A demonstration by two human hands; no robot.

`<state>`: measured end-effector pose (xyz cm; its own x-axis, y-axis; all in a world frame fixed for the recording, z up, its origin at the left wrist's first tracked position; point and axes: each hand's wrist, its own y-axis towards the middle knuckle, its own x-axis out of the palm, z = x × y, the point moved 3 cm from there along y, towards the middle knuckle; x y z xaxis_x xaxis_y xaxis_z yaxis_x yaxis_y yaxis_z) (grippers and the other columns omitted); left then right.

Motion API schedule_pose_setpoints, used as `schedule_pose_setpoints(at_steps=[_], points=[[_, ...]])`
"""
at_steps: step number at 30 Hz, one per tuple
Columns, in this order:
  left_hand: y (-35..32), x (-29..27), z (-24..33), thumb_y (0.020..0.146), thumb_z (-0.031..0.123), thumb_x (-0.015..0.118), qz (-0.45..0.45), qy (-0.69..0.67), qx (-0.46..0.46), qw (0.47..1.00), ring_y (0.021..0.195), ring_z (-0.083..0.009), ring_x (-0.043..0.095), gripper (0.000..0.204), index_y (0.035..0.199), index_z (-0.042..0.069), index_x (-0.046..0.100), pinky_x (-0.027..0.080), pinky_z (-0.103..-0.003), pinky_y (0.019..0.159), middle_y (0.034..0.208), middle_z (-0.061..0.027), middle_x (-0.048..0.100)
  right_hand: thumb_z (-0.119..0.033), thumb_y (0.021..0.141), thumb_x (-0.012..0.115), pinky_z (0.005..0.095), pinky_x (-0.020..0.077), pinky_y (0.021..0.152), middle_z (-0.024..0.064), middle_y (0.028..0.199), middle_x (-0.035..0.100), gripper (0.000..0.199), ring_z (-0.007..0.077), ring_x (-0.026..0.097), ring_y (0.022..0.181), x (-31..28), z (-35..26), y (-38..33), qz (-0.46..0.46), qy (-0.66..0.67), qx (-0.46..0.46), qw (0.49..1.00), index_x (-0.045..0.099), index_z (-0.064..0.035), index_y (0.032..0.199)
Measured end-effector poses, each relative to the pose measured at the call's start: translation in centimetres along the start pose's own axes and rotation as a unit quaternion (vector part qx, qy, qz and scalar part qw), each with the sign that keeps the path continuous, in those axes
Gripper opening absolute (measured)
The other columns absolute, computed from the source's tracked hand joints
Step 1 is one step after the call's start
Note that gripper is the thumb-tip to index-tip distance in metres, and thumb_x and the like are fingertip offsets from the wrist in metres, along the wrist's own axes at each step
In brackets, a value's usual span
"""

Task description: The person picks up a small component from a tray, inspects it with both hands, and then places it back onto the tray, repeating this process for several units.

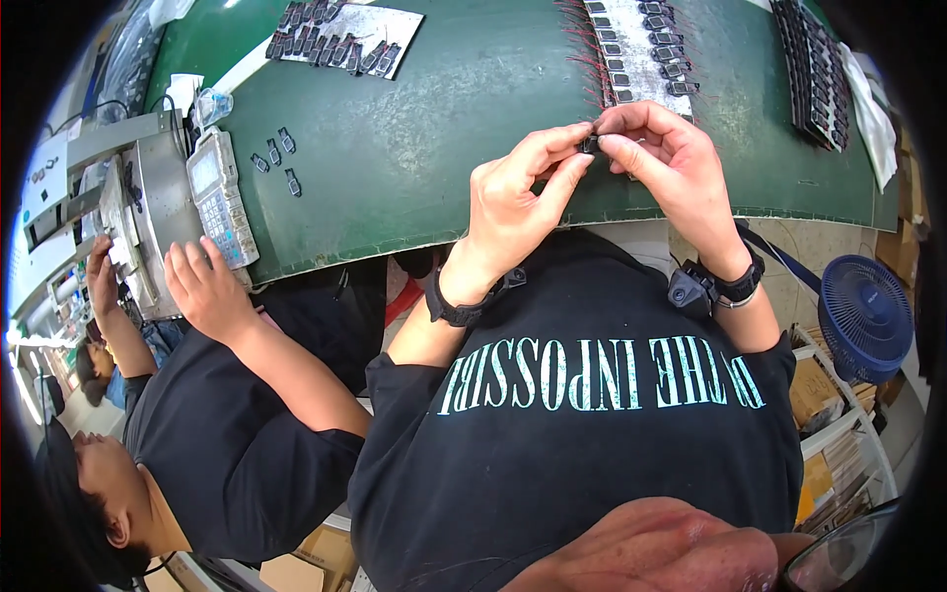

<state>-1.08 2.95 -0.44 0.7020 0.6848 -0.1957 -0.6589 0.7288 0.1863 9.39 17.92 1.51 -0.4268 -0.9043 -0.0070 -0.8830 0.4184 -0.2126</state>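
Note:
Over the near edge of the green table, both my hands meet at a small black part (589,145). My left hand (518,192) pinches it between thumb and fingertips. From the other side, my right hand (671,158) is closed with thumb and index finger against the same part. My fingertips cover most of it, so its exact kind does not show. Just beyond my hands lies a white strip (636,44) bearing rows of small black rectangular parts (673,71) with thin red wires.
On the green table (444,118) lie a white sheet with black parts (340,44), several loose black parts (286,140) and a dark rack (809,74). At left, a co-worker's hand (207,291) is near a machine with a keypad (222,197). A blue fan (868,316) stands right.

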Motion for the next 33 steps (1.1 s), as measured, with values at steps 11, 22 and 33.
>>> schedule_pose_setpoints(at_steps=[11, 22, 33], points=[[-0.1, 0.1, 0.1, 0.087, -0.001, 0.074, -0.02, -0.005, -0.004, 1.0, 0.083, -0.0166, 0.076, 0.029, 0.116, -0.001, 0.069, 0.06, -0.027, 0.073, 0.091, -0.0119, 0.076, -0.008, 0.096, 0.067, 0.0227, 0.0513, 0.074, 0.0006, 0.096, 0.061, 0.014, 0.0072, 0.061, 0.08, -0.8, 0.3, 1.3, -0.115, 0.077, 0.073, 0.988, 0.062, -0.0007, 0.107], [0.2, 0.2, 0.5, 0.089, -0.002, 0.073, -0.013, -0.003, -0.012, 1.0, 0.084, -0.0138, 0.075, 0.029, 0.118, -0.002, 0.069, 0.059, -0.024, 0.075, 0.095, -0.0108, 0.077, -0.006, 0.098, 0.065, 0.022, 0.0517, 0.076, 0.0018, 0.1, 0.063, 0.012, 0.0073, 0.063, 0.083, 0.0, 0.4, 0.6, -0.046, 0.063, 0.009, 0.997, 0.062, -0.0008, 0.109], [0.3, 0.6, 0.6, 0.087, 0.0, 0.075, 0.014, 0.019, 0.02, 1.0, 0.081, -0.0159, 0.076, 0.029, 0.116, -0.001, 0.069, 0.06, -0.027, 0.072, 0.09, -0.0122, 0.076, -0.006, 0.098, 0.065, 0.022, 0.0518, 0.077, 0.0011, 0.104, 0.065, 0.015, 0.0076, 0.063, 0.084, 0.3, 0.2, -0.2, 0.032, -0.008, -0.012, 0.999, 0.063, -0.0008, 0.112]])
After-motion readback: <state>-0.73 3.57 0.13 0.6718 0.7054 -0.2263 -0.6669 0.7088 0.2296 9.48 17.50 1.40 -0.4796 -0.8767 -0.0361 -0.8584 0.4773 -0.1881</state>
